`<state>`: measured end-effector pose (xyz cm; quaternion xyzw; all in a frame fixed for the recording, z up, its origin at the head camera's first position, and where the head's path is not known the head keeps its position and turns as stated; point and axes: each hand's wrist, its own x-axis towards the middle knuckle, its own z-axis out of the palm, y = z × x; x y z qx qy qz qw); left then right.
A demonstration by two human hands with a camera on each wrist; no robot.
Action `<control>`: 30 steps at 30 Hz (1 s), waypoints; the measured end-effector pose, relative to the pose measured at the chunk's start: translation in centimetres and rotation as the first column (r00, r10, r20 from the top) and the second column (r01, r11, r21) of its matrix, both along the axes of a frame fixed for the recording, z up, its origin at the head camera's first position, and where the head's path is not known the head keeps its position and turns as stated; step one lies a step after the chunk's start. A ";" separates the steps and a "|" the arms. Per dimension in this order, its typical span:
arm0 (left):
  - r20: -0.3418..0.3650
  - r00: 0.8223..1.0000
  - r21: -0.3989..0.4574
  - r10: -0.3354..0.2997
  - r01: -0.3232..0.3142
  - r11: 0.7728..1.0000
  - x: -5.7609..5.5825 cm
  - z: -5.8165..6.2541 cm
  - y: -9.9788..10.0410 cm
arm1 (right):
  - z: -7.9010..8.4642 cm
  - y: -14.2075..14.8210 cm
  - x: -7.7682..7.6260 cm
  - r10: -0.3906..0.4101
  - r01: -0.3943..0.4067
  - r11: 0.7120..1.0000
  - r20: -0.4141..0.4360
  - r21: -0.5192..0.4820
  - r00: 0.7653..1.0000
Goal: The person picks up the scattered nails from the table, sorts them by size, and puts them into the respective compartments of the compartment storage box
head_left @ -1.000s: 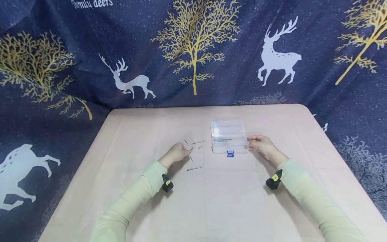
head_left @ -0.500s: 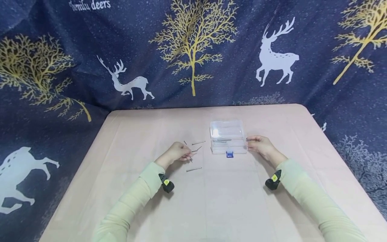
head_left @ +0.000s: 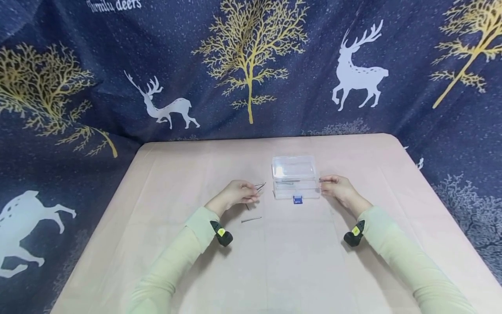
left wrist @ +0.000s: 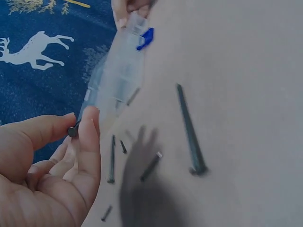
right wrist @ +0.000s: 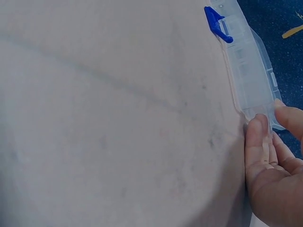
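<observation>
My left hand [head_left: 237, 192] pinches a nail [left wrist: 73, 131] between thumb and index finger, its flat head toward the left wrist camera. Below it, several loose nails lie on the table, among them a long nail [left wrist: 191, 132], a mid-sized nail [left wrist: 111, 163] and a short nail [left wrist: 106, 213]. To the right of that hand stands a clear plastic box [head_left: 280, 193], lid [head_left: 300, 166] raised, with a blue latch [head_left: 297, 199] at its front. A few nails [head_left: 285, 182] lie inside. My right hand [head_left: 338, 188] grips the box's right end, thumb at the top and fingers against the side.
A pale pink cloth covers the table [head_left: 306, 261]. Behind it hangs a dark blue curtain [head_left: 172, 52] printed with white deer and golden trees. Each wrist carries a small black camera [head_left: 223, 235].
My left hand has picked up a nail among the loose ones and moved slightly right and up, toward the box. My right hand keeps its place at the box.
</observation>
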<state>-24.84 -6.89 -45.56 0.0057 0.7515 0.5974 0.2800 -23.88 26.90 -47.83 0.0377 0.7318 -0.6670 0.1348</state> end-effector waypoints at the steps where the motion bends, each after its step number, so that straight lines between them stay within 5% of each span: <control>1: 0.001 1.000 0.004 -0.009 0.009 1.000 -0.2 0.1 0.3 | 0.0 0.1 0.0 -0.005 0.005 1.000 0.000 0.005 1.000; 11: 0.074 0.997 0.081 -0.018 0.012 0.997 -1.4 1.4 2.9 | -0.1 0.2 0.1 -0.026 0.026 0.999 -0.012 0.023 1.000; 30: 0.145 0.989 0.149 0.020 -0.042 0.988 -3.6 0.8 6.7 | -0.5 0.0 0.1 -0.031 0.033 0.997 -0.028 0.066 0.999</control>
